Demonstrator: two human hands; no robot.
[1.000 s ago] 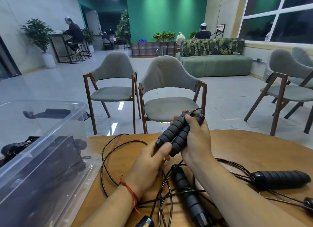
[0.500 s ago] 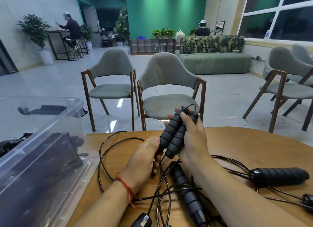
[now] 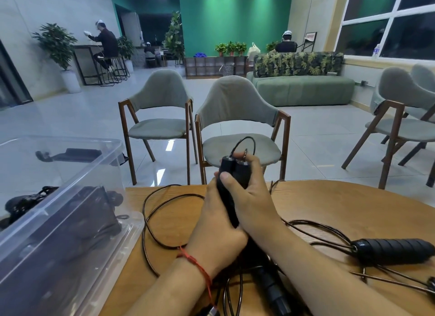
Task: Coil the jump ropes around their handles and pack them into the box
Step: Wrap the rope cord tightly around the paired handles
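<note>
Both hands clamp the paired handles (image 3: 236, 172) above mid-table (image 3: 329, 209).
Left hand (image 3: 216, 231) wraps the lower part, right hand (image 3: 254, 202) the upper. They're pinned side by side, likely so the cord (image 3: 150, 221) can wind round both. Long axis is near upright, cap ends up and far. The lower ends are hidden, can't tell. The box (image 3: 94, 165) sits left.

2 grey chairs (image 3: 237, 148) stand mid-frame behind the wooden table (image 3: 329, 205); green sofa (image 3: 303, 89) upper right, potted plant (image 3: 57, 44) upper left.
</note>
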